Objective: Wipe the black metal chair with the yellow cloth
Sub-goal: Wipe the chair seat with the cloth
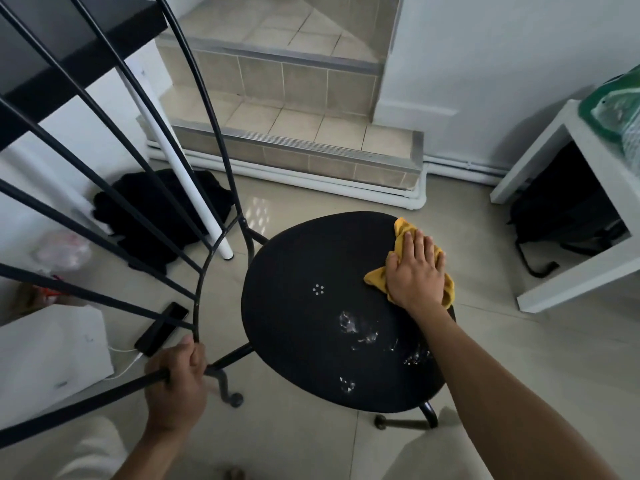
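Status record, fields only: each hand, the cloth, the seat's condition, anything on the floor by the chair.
left hand: grips the backrest frame
right hand: flat, pressing the yellow cloth
yellow cloth: crumpled, on the seat, far right edge
seat: white smears on its near right part, apart from the cloth
floor: phone with a white cable, beside the backrest

Chair [311, 306]: black metal, matt, white smears. Cloth [403, 237]: yellow, soft. Floor tiles [485, 254]: glossy.

The chair [304, 258] is black, marked with white smears [349, 322] and a small ring of pale dots [318, 289]. The cloth [375, 277] is yellow. Floor [294, 438] and steps [294, 123] are beige tile, the steps edged in grey. Wall [485, 64] white; phone [161, 329] black.
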A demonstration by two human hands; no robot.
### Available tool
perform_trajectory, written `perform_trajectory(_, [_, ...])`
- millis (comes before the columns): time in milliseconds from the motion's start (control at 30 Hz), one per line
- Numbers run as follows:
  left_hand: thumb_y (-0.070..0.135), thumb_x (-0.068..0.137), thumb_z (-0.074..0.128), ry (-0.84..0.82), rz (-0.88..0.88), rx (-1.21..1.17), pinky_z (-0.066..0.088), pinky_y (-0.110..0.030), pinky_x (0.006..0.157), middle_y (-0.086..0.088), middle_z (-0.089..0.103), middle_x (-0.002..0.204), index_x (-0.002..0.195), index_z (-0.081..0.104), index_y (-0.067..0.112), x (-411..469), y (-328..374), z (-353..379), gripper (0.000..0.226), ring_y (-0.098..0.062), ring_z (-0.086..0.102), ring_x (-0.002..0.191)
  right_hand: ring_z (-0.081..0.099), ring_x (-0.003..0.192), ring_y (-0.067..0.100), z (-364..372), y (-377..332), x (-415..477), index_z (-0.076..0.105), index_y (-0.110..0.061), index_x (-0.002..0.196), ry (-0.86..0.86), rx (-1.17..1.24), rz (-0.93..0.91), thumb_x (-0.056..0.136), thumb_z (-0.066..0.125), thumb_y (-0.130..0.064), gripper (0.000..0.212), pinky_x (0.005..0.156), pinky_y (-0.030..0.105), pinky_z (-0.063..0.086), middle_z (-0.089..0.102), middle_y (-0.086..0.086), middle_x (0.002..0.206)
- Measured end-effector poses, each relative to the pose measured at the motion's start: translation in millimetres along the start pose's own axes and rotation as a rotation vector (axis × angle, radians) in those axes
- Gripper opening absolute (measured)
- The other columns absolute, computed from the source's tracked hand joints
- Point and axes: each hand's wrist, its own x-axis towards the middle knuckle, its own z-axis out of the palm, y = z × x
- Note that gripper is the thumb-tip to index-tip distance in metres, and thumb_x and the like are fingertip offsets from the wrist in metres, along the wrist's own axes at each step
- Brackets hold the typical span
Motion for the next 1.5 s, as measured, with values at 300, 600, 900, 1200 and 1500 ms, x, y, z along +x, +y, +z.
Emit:
perform_trajectory(300, [0.035,0.082,0.041,0.001,-0.043,-0.052,0.013,-0.038,0.045,0.013,0.026,0.039,0.04,0.037,0.028,-2.3,1.6,-0.5,0.043,-0.009,0.02,0.038,-0.001,0.153,0.025,-3.2,-27.6,33.9,0.007,-0.017,0.158,0.001,-0.007,-0.094,0.1,0.016,-0.044,0.065,0.123,0.05,-0.001,0.004,0.006,0.166])
perform_trajectory(600, [0.035,0.077,0.043,0.087,-0.121,-0.059,0.018,-0.027,0.047,0.011,0.027,0.041,0.042,0.034,0.03,-4.7,12.0,6.1,0.037,-0.007,0.022,0.042,0.0,0.153,0.021,13.3,-85.9,18.7,0.009,-0.022,0.158,-0.029,-0.052,-0.336,0.1,0.016,-0.047,0.063,0.123,0.05,0.0,0.005,0.001,0.166])
perform_trajectory(900, [0.032,0.084,0.04,0.221,-0.106,0.05,0.029,-0.032,0.05,-0.003,0.033,0.047,0.052,0.034,0.02,-10.4,13.5,9.3,0.035,-0.019,0.032,0.045,-0.002,0.153,0.018,21.3,-107.9,-35.8,0.007,-0.026,0.158,-0.073,-0.06,-0.523,0.102,0.014,-0.05,0.062,0.124,0.045,-0.002,0.003,-0.003,0.166])
perform_trajectory(1200, [0.004,0.088,0.053,0.338,-0.583,-0.034,0.036,-0.051,0.11,-0.017,0.034,0.147,0.151,-0.007,0.024,-61.9,58.2,86.2,0.089,-0.028,0.046,0.128,-0.004,0.153,0.015,15.3,-81.2,-54.8,0.004,-0.029,0.157,-0.112,-0.054,-0.568,0.102,0.016,-0.052,0.061,0.124,0.041,-0.005,0.001,-0.005,0.166])
perform_trajectory(1500, [0.025,0.095,0.044,-0.04,-0.212,0.553,0.038,-0.036,0.105,-0.005,0.032,0.145,0.143,0.037,0.018,28.1,51.7,118.5,0.049,-0.02,0.039,0.13,-0.005,0.152,0.015,16.7,-61.8,-70.1,0.006,-0.029,0.157,-0.083,-0.057,-0.533,0.102,0.013,-0.052,0.06,0.124,0.041,-0.005,0.002,-0.004,0.166])
